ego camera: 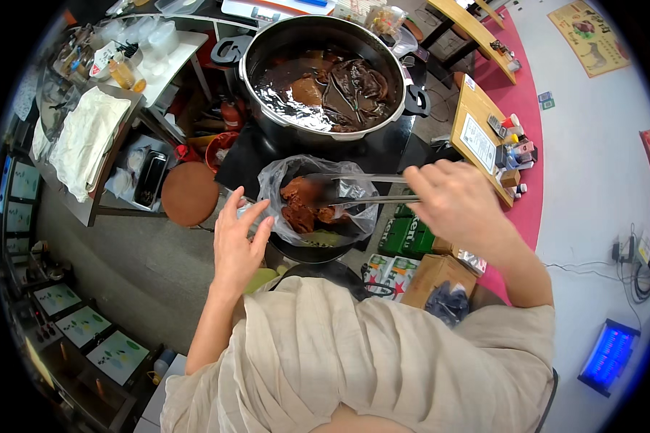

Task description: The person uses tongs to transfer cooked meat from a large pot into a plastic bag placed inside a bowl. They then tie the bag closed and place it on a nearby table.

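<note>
My right hand (452, 200) grips a pair of metal tongs (368, 189), which reach left over a clear plastic bag (273, 189). The bag lines a dark round container (309, 253) and stands spread wide at its mouth. Inside it lie several chunks of reddish-brown cooked meat (298, 216). The tongs' tips meet a dark, blurred piece; I cannot tell whether they pinch it. My left hand (241, 238) is at the bag's left edge with fingers apart, holding nothing. Behind the bag a large metal pot (325, 132) contains dark broth with big pieces of meat (357, 86).
A round brown stool (189, 194) stands at the left, near a side table with white cloths (89, 138). Green beer cartons (406, 233) and a cardboard box (439, 279) are low on the right. A wooden table (479, 140) lies beyond my right hand.
</note>
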The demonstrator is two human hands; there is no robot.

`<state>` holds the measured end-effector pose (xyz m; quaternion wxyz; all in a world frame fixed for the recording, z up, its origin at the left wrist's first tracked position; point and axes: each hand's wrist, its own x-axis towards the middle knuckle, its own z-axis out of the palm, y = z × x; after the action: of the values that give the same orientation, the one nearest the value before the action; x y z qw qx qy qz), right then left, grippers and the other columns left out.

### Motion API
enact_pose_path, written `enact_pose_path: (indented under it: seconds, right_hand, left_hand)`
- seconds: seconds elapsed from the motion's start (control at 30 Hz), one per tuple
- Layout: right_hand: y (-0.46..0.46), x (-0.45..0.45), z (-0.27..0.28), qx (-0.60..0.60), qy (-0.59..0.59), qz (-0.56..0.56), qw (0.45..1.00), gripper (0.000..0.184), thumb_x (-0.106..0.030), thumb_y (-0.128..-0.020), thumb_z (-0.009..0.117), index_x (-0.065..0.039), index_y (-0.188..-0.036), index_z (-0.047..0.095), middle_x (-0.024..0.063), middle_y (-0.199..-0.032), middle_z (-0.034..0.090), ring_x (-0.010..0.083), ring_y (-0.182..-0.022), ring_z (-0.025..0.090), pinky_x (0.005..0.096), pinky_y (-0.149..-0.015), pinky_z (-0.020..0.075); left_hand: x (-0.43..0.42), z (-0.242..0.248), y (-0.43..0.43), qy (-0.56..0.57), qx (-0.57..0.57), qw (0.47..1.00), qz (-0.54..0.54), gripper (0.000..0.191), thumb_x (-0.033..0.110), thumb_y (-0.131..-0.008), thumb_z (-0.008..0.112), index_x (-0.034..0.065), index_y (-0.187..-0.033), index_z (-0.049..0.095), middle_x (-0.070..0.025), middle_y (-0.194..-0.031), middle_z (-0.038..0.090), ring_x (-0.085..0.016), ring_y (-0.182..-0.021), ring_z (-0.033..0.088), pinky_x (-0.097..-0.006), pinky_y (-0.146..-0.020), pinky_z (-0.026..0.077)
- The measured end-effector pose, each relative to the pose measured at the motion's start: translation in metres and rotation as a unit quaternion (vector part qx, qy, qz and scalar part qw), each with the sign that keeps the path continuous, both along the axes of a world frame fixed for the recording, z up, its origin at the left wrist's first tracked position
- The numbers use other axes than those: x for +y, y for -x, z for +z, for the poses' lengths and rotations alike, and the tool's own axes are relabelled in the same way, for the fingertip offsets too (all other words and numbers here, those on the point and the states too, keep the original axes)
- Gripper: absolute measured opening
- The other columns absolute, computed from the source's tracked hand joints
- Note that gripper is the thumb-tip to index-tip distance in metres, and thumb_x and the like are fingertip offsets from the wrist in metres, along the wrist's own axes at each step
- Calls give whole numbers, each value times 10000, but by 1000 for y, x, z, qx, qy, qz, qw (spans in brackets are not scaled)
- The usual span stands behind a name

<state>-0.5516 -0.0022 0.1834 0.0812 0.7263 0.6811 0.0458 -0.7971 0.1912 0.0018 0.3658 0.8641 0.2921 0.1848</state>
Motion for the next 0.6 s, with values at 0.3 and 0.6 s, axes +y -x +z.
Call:
enact_pose_path:
  seconds: [0.3,0.6]
  right_hand:
    - [5,2,-17,-21,-11,-9,1000,334,-178,-709,785,-14,-941,610,53,-787,594,211,-778,638,335,-671,493]
    - [-30,-8,39,76,-94,-129,984,437,-199,-773,827,-31,-1141,664,95,-863,665,265,-738,668,388,-640,510]
  left_hand:
    - [1,0,2,-2,-1,1000,-2,306,172,-923,726,96,-1220,728,-197,-1484,503,-340,-1269,557,-425,-1068,448]
    - [0,2,0,16,-6,1000,5,300,209,-925,713,102,-1205,729,-191,-1465,510,-342,-1236,549,-450,-1061,427]
